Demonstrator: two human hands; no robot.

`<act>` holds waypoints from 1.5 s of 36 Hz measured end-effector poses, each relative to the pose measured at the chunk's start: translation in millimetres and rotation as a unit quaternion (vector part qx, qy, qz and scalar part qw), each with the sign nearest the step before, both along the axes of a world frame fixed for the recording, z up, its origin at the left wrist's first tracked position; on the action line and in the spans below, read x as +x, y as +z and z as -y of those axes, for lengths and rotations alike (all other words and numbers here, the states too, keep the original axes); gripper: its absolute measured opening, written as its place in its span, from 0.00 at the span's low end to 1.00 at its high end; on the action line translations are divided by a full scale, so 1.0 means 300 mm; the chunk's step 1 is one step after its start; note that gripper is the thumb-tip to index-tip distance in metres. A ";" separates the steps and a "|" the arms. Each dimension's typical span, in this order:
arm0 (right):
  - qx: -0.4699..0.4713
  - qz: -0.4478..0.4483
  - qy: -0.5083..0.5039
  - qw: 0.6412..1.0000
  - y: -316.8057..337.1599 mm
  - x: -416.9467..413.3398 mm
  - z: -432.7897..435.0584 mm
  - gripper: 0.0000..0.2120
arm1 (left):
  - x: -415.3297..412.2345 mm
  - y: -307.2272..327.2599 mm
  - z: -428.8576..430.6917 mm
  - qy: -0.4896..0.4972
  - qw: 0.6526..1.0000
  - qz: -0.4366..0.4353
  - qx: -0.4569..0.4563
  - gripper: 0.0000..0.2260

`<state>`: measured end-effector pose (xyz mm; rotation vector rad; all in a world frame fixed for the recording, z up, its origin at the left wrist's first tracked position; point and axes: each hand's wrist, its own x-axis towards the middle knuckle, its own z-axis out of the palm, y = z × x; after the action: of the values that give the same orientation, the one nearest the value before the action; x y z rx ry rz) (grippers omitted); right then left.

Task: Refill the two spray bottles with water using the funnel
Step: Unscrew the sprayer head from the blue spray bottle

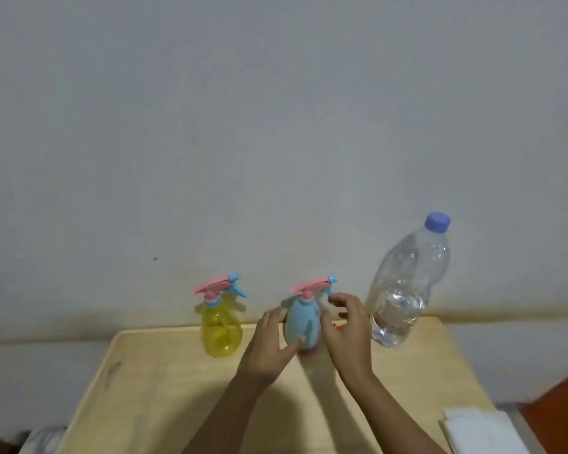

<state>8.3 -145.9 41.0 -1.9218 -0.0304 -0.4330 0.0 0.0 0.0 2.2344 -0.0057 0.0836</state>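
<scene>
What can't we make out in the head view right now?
- Funnel: not identifiable; only a red sliver behind the right hand.
- Blue spray bottle: base hidden by the left hand.
- Yellow spray bottle: fill level unclear, blurred.
- White sheet: cut off by the bottom edge.

Two bare forearms enter view, unsleeved to the frame edge. Left hand [269, 347] and right hand [348, 329]: no rings, watch, bands or gloves visible. Fingernails short, unpainted as far as discernible.
</scene>
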 end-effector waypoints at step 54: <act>0.372 -0.157 0.329 0.854 0.156 -0.059 0.011 0.22 | -0.234 0.146 0.002 -0.178 0.937 -0.023 -0.299 0.36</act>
<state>-9.2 -149.1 87.7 -1.0856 -0.2623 0.3145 -70.2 -0.7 43.7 1.5939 -0.3184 -0.1485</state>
